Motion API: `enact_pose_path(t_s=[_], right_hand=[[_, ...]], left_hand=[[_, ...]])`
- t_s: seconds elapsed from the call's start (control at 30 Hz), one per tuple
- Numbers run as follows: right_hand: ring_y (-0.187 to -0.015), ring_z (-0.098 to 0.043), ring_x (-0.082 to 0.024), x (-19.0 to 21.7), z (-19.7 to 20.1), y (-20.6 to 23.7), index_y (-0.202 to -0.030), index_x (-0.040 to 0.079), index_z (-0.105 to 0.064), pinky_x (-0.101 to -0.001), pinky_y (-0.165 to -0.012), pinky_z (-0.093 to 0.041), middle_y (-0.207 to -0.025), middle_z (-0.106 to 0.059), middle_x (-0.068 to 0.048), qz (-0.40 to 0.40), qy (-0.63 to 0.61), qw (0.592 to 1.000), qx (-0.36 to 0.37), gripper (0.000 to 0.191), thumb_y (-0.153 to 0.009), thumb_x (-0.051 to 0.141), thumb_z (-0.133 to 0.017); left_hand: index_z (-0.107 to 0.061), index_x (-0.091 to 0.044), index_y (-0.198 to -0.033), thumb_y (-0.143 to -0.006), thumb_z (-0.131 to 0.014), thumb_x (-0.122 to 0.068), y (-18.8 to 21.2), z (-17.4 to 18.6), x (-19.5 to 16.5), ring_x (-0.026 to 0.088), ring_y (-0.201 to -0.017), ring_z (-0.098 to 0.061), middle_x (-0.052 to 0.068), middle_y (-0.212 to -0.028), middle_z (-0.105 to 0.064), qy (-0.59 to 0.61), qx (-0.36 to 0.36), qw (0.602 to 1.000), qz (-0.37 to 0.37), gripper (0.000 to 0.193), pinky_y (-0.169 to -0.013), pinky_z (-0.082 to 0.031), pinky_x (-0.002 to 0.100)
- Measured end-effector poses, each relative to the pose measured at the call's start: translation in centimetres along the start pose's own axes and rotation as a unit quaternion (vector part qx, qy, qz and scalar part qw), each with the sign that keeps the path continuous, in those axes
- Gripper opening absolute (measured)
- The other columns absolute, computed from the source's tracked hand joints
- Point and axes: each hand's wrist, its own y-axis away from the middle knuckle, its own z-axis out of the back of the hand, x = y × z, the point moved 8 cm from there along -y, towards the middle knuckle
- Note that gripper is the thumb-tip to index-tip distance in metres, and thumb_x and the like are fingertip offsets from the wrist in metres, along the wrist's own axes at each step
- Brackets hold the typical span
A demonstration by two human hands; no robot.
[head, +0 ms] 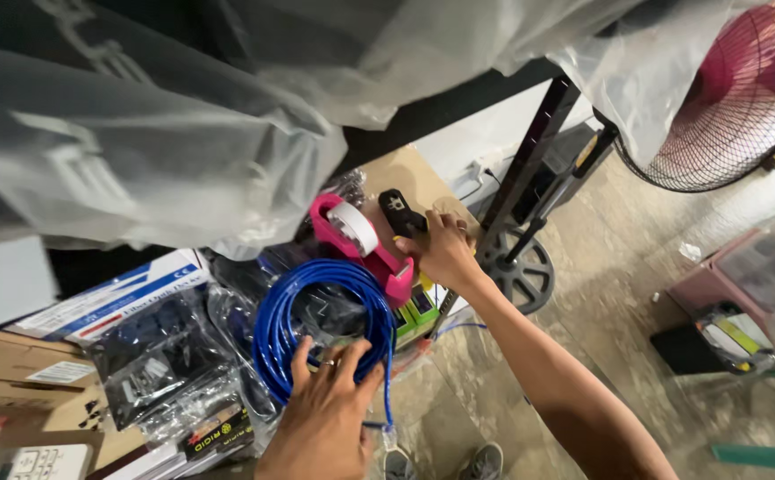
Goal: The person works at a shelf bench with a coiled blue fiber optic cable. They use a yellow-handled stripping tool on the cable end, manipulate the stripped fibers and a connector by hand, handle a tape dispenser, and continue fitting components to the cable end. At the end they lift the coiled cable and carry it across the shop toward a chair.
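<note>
My left hand (325,418) lies with fingers spread over the lower edge of a coiled bright blue cable (321,329), pressing on it rather than pinching, on a heap of clear plastic bags of black parts (160,356). My right hand (445,253) reaches to a small black hand tool (400,211), fingertips touching it, just beside a pink plastic tape dispenser (361,244).
</note>
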Motion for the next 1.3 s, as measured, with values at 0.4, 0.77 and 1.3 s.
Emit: enact_pose_path(t_s=[0.4, 0.77, 1.3], right_hand=[[-0.107, -0.064, -0.028, 0.2, 8.9, 10.9, -0.124, 0.005, -0.062, -0.0417, -0.092, -0.051, -0.115, -0.064, -0.012, 0.075, -0.163, 0.979, -0.099, 0.041, -0.091, 0.025, -0.076], [-0.110, -0.063, -0.018, 0.7, 10.7, 22.6, -0.150, 0.007, -0.041, -0.0379, -0.091, -0.055, -0.125, -0.063, -0.008, -0.113, -0.734, 0.650, 0.162, 0.068, -0.092, 0.024, -0.071], [-0.096, -0.057, -0.013, -19.0, 22.7, 61.9, -0.136, -0.002, -0.053, -0.0292, -0.086, -0.052, -0.106, -0.063, -0.006, -0.366, -0.422, 0.772, -0.304, 0.060, -0.088, 0.027, -0.075]], left_hand=[[-0.059, -0.011, -0.118, -0.077, -0.062, -0.013, -0.2, 0.4, 0.0, 0.024, -0.114, -0.057, 0.007, -0.117, -0.064, -0.160, 0.037, 0.985, 0.056, 0.041, -0.095, -0.035, 0.051], [-0.064, -0.011, -0.124, -0.070, -0.068, -0.018, -0.9, 1.8, -14.0, 0.021, -0.112, -0.055, 0.004, -0.120, -0.063, -0.062, -0.034, 0.995, -0.073, 0.055, -0.092, -0.035, 0.050], [-0.026, -0.003, -0.155, -0.062, -0.081, -0.011, 2.0, -22.2, -44.1, 0.036, -0.075, -0.069, 0.017, -0.083, -0.072, 0.404, 0.335, 0.763, -0.378, 0.109, -0.071, -0.054, 0.046]])
